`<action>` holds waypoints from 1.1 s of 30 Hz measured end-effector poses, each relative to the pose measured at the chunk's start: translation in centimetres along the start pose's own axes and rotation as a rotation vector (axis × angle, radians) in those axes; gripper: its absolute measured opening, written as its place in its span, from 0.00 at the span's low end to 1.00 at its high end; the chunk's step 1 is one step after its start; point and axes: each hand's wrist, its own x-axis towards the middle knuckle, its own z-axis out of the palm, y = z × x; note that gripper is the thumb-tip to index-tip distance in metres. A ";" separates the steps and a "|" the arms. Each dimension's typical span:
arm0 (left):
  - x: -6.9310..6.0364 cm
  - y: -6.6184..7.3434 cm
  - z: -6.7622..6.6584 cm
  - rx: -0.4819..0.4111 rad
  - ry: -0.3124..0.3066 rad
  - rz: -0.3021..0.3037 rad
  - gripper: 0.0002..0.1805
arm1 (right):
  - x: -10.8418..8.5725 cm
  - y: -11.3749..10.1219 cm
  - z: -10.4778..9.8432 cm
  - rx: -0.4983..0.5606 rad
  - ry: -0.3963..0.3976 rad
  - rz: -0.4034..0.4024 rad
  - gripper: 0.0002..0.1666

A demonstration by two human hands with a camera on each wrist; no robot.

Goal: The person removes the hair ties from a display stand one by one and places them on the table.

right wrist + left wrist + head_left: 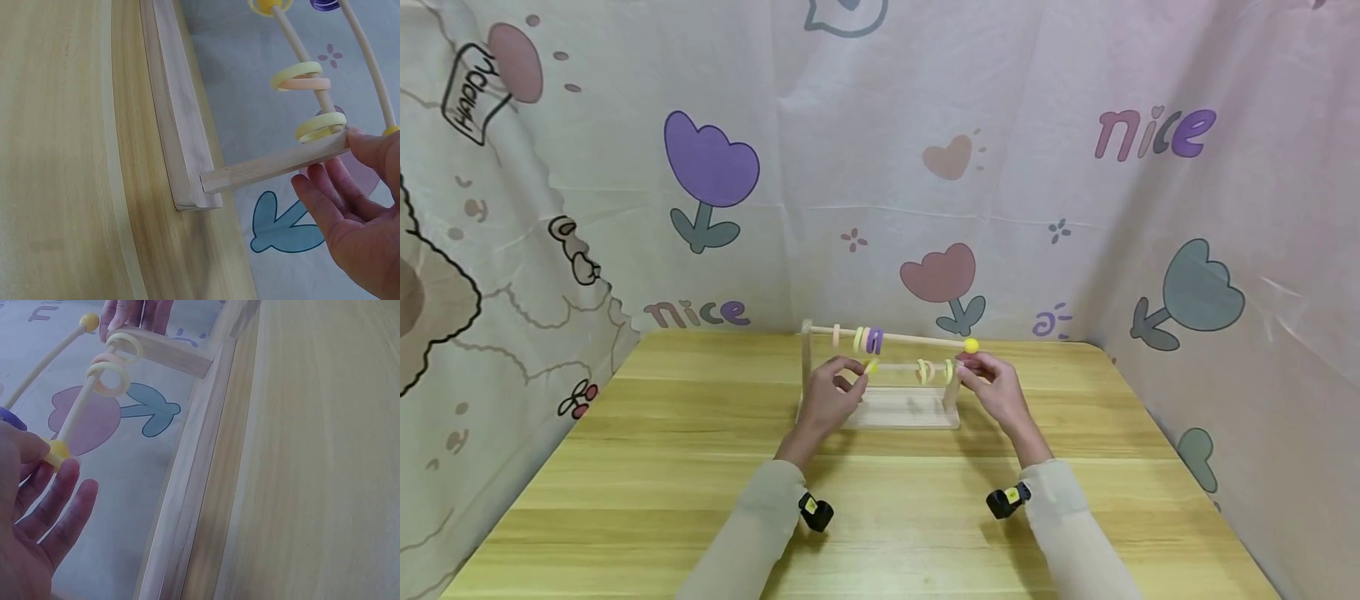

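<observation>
A wooden rack [895,408] stands on the table, with two ball-tipped rods, one above the other. My left hand [835,398] pinches a yellow ring [54,461] with thumb and forefinger, at the yellow ball [60,448] on the lower rod's left end. Two pale yellow rings and a peach ring [306,84] hang farther along that rod. With thumb and fingertips, my right hand [996,387] grips the top of the short right post [275,164]. On the upper rod [917,339] hang peach, yellow and purple rings [875,341]; its yellow ball [972,345] is just above my right hand.
The rack's flat base [181,112] lies on the wood-grain table [700,500]. At the left rises a taller post [807,358] bearing the upper rod. Behind the table hangs a printed cloth [850,167], and cloth also borders both sides.
</observation>
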 end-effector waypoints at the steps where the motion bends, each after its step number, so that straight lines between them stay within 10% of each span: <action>1: 0.0 0.0 0.0 -0.014 -0.003 -0.006 0.03 | -0.1 -0.4 -0.1 -0.004 -0.004 -0.008 0.15; 19: 0.2 -0.6 -0.2 -0.076 0.013 0.012 0.05 | 0.7 2.1 0.2 -0.038 0.023 -0.013 0.16; 33: -0.1 -0.1 -0.9 -0.041 -0.003 -0.002 0.05 | -0.8 -1.7 0.0 -0.032 0.005 -0.014 0.16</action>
